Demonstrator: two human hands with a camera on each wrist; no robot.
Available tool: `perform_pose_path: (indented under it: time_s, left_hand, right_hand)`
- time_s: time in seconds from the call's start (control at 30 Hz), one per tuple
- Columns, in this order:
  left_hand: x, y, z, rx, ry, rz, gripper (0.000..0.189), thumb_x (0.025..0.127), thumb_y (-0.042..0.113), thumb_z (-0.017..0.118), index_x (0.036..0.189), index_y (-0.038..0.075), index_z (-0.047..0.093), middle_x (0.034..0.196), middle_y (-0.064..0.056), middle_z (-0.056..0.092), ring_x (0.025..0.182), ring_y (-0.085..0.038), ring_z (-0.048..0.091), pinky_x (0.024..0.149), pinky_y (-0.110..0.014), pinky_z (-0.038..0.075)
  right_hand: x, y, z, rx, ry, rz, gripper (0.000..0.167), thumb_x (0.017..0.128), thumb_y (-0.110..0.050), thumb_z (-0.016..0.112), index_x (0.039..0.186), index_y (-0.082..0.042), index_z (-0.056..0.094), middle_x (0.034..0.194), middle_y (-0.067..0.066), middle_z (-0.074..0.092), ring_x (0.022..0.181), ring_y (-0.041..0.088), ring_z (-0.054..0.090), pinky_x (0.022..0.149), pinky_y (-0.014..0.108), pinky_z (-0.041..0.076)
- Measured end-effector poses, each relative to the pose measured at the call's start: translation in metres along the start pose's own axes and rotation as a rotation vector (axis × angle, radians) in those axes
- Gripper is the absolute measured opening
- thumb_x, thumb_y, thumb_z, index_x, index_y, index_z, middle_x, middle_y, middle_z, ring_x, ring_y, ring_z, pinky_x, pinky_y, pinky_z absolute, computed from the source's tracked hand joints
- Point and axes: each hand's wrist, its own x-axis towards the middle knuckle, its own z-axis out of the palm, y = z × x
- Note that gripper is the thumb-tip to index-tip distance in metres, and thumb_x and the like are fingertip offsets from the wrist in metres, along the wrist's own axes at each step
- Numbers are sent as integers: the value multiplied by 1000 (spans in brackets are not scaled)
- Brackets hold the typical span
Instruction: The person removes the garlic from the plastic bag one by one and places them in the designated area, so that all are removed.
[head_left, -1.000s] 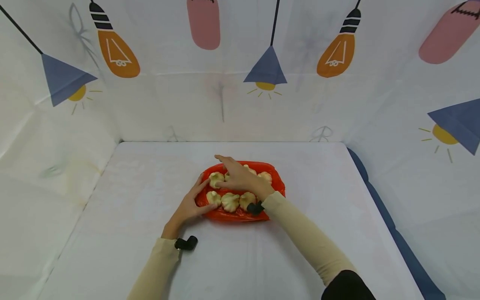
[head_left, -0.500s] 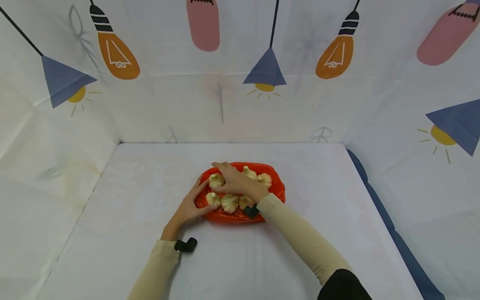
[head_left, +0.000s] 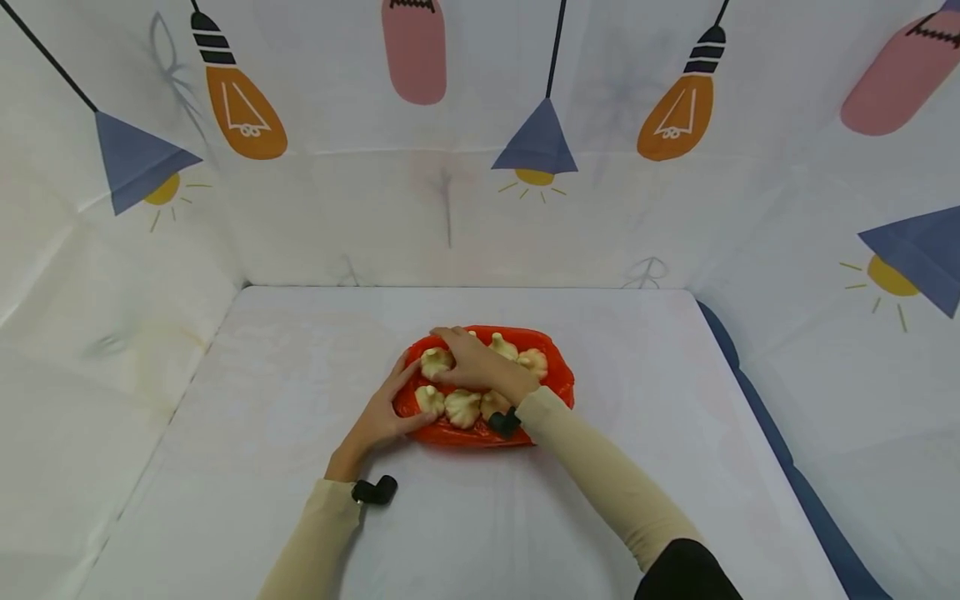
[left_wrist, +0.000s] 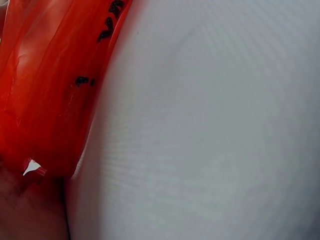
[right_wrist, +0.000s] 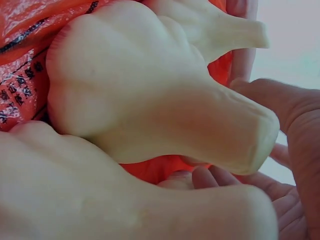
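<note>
In the head view, garlic bulbs (head_left: 462,408) lie in rows in a red plastic bag (head_left: 558,375) spread wide on the table. My left hand (head_left: 375,417) grips the bag's left end, thumb at the front and fingers along the far side. My right hand (head_left: 476,362) reaches over the bulbs. Its thumb and forefinger lie either side of an upper-left garlic bulb (head_left: 436,363), and the hand hides part of the row behind. In the right wrist view, a large garlic bulb (right_wrist: 140,90) stands close, its stem pointing right, with my right thumb (right_wrist: 300,110) beyond it.
A white table (head_left: 637,483) carries the bag. Pale fabric walls (head_left: 450,208) printed with lamps and bulbs rise behind and at both sides. Dark blue material (head_left: 765,417) runs along the right table edge. Small black cameras sit at both wrists. Black printing (left_wrist: 107,30) marks the bag's side.
My right hand has shifted slightly left and lower, its raised forefinger bending down round the upper-left garlic bulb. My left hand stays in place on the bag.
</note>
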Motion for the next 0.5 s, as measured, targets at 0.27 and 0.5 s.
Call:
perform_pose_path:
  time_s: [0.27, 0.5]
  left_hand:
    - [-2, -1, 0, -5, 7, 11, 97, 84, 40, 83, 164, 25, 29, 175, -3, 6, 160, -36, 9, 123, -68, 18]
    - [-1, -2, 0, 3, 6, 17, 96, 84, 40, 83, 163, 24, 30, 175, -4, 7, 160, -35, 9, 123, -67, 19]
  right_hand:
    - [9, 3, 2, -18, -22, 24, 62, 99, -27, 71, 152, -5, 46, 154, 11, 52, 144, 26, 48, 120, 42, 40]
    - [14, 5, 2, -34, -35, 20, 48, 97, -19, 73, 140, -5, 58, 140, 8, 63, 130, 22, 59, 112, 39, 49]
